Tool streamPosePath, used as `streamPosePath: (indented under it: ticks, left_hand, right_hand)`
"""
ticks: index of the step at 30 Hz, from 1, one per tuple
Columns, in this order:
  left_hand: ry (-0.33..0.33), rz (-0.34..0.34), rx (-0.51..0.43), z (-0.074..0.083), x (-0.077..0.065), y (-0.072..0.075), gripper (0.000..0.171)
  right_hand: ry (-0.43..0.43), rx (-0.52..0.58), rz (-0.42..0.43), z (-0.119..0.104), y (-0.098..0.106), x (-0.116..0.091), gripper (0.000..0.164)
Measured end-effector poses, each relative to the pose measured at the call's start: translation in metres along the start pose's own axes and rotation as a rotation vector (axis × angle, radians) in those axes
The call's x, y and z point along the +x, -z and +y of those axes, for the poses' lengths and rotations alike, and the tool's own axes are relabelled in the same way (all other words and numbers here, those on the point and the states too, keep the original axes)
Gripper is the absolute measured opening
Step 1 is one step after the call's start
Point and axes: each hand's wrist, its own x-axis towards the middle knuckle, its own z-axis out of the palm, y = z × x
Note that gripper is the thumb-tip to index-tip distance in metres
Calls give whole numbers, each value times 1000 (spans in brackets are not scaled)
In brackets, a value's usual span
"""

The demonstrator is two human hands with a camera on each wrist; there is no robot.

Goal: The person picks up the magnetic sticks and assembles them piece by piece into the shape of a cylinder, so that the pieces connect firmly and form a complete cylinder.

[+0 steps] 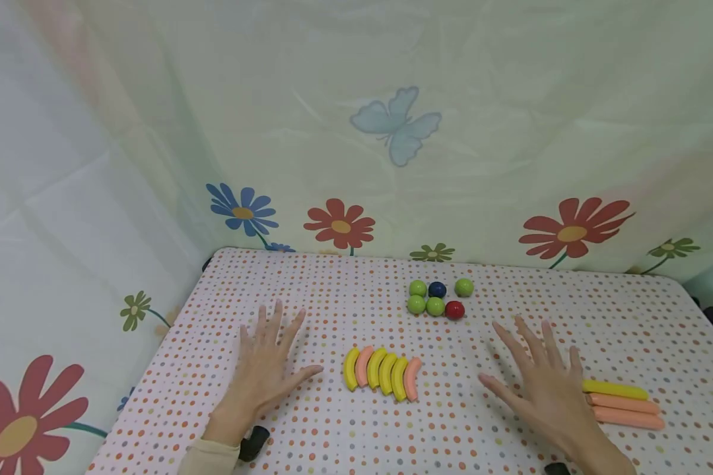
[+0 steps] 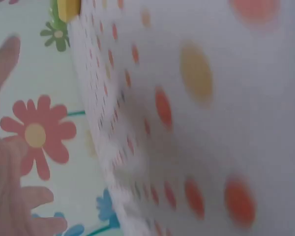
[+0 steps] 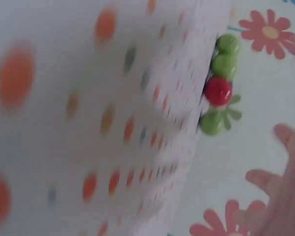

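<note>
Basically L hand [image 1: 263, 376] & R hand [image 1: 546, 392] spread wide over dotted tabletop [image 1: 333, 297]

Head view: tabletop is white w/ rounded far corners, printed all over w/ small orange, yellow & grey dots. Behind it & to the L, a pale cloth backdrop [image 1: 481, 145], lightly creased, w/ lg. printed flowers [image 1: 576, 231] in red, blue & green, plus a pale blue butterfly [image 1: 375, 120]. Both hands are backs-up, fingers [image 1: 513, 346] straight & fanned, gripping nothing; can't tell if they touch the tabletop. Btwn them: a row of curved pcs [image 1: 386, 374], 4 yellow & 2 pink, smooth, banana-like, side by side. Farther back, R of ctr.: shiny round balls [image 1: 436, 305], 4 green, 1 red, 1 navy, grouped exc. one green slightly apart. Just beside R hand: smooth straight rods [image 1: 624, 403], 1 yellow & 2 pink, approx. parallel. Beige sleeve [image 1: 209, 457] at L wrist.

L wrist view: near dots big & blurred, soft shadow across the tabletop; fingers at L edge, out of focus, w/ red & blue flowers behind. Something yellow at top, mostly cut off.

R wrist view: near dots blurred too; 3 green balls & the red one by the far edge, glossy highlights; fingers at R edge, blurry, apart.
</note>
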Motion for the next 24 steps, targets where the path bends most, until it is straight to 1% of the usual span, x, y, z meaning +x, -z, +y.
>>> streamPosePath:
  ticks: [1, 3, 5, 7, 8, 10, 13, 14, 18, 21, 24]
  left_hand:
    - [6, 2, -25, 3, 0, -1, 93]
    - [18, 18, -97, 10, 1, -2, 85]
    - [31, 30, -186, 21, 2, -3, 75]
    - [47, 17, -293, 32, 3, -3, 67]
    - [52, 0, -350, 37, 3, -3, 64]
    - [72, -60, -463, 47, 5, -4, 61]
    - [108, -172, -620, 60, 9, -5, 63]
    - [116, -199, -659, 63, 10, -4, 64]
    - [147, -266, -753, 71, 14, -3, 65]
    - [167, -294, -767, 73, 17, -3, 69]
    - [172, -303, -755, 74, 18, -4, 72]
  right_hand:
    - [8, 46, 21, -4, 0, 0, 82]
    - [-9, 156, 5, -15, 1, 2, 64]
    - [-41, 307, -53, -30, 1, 5, 50]
    - [-93, 433, -143, -46, 0, 9, 45]
    - [-129, 475, -198, -54, -2, 10, 45]
    - [-162, 556, -262, -66, -7, 12, 45]
    - [-176, 611, -296, -80, -14, 14, 49]
    - [-182, 626, -299, -83, -16, 15, 50]
    - [-208, 703, -322, -94, -19, 18, 56]
    - [-225, 737, -344, -100, -22, 20, 60]
    - [-233, 733, -340, -106, -26, 23, 62]
